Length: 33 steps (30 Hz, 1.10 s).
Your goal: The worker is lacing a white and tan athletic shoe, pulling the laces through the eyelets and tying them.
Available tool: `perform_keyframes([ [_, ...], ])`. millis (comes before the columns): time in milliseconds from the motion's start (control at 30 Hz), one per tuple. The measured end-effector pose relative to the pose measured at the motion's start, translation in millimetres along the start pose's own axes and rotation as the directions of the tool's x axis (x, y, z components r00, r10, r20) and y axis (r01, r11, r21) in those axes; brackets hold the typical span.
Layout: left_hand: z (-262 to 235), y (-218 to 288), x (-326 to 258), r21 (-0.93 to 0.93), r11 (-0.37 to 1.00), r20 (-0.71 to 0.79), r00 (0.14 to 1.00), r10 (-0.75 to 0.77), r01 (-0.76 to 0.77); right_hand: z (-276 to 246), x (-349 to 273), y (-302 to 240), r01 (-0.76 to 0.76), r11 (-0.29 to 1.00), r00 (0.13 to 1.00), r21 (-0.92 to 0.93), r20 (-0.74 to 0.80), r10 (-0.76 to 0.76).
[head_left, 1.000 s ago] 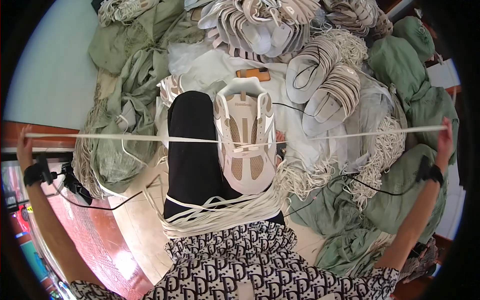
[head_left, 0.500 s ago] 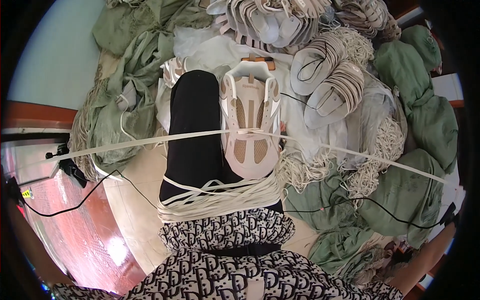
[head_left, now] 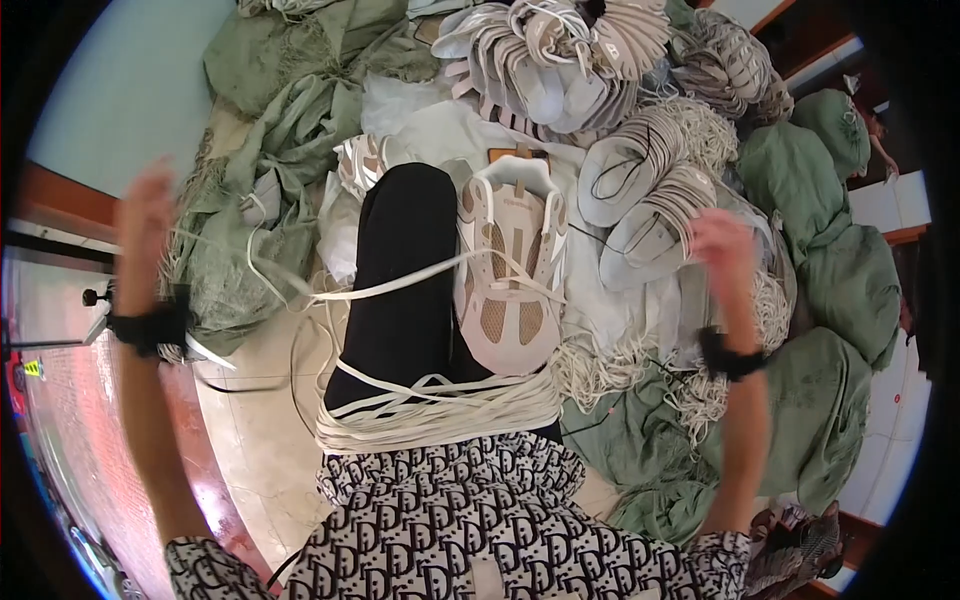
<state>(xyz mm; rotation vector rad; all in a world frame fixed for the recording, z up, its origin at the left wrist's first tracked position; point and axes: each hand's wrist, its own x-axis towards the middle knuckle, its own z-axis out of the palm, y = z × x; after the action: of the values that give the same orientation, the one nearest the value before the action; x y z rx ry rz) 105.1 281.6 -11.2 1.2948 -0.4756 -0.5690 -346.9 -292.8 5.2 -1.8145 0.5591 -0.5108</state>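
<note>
A beige and white shoe upper lies on my right thigh, beside my black-clad left leg. A flat cream shoelace passes through its eyelets. The lace's left part slants slackly across the black leg toward my left hand, while a short slack part hangs at the upper's right side. My left hand is raised at far left, smeared by motion; whether it grips the lace is unclear. My right hand is raised at the right, before the stacked pieces, its fingers blurred. Both wrists carry black bands.
A bundle of cream laces lies across my lap. Stacked grey and beige shoe pieces and heaped shoe uppers lie ahead. Green cloth sacks line the right; green cloth is piled at the left. A black cable trails on the floor.
Both hands have come inward and up from the picture's far edges. The lace, stretched taut to both sides before, now hangs slack, with its right part dropped beside the upper.
</note>
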Motion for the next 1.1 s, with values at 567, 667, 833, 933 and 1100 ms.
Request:
perform_keyframes([
  [567,335.4,-109.6,-35.2,0.691,0.657,0.245,0.953,0.180,-0.302,190.6,-39.9,-26.1,-0.406,0.911,0.773,-0.075,0.503,0.386],
  [667,338.4,-114.4,-39.7,0.711,0.517,0.341,0.877,0.340,-0.477,191.2,-45.4,-31.9,-0.431,0.901,0.785,-0.039,0.477,0.396],
  [833,338.5,-122.2,-42.4,0.731,0.635,0.248,0.964,0.095,-0.251,190.0,-48.6,-26.1,-0.404,0.915,0.803,0.004,0.482,0.352],
  [933,341.4,-124.6,-45.5,0.742,0.630,0.238,0.969,0.070,-0.228,193.2,-51.0,-24.7,-0.380,0.925,0.820,0.019,0.469,0.327],
  [1100,347.5,-124.5,-49.3,0.744,0.631,0.205,0.974,0.097,-0.220,193.6,-52.6,-23.7,-0.352,0.936,0.837,0.021,0.454,0.305],
])
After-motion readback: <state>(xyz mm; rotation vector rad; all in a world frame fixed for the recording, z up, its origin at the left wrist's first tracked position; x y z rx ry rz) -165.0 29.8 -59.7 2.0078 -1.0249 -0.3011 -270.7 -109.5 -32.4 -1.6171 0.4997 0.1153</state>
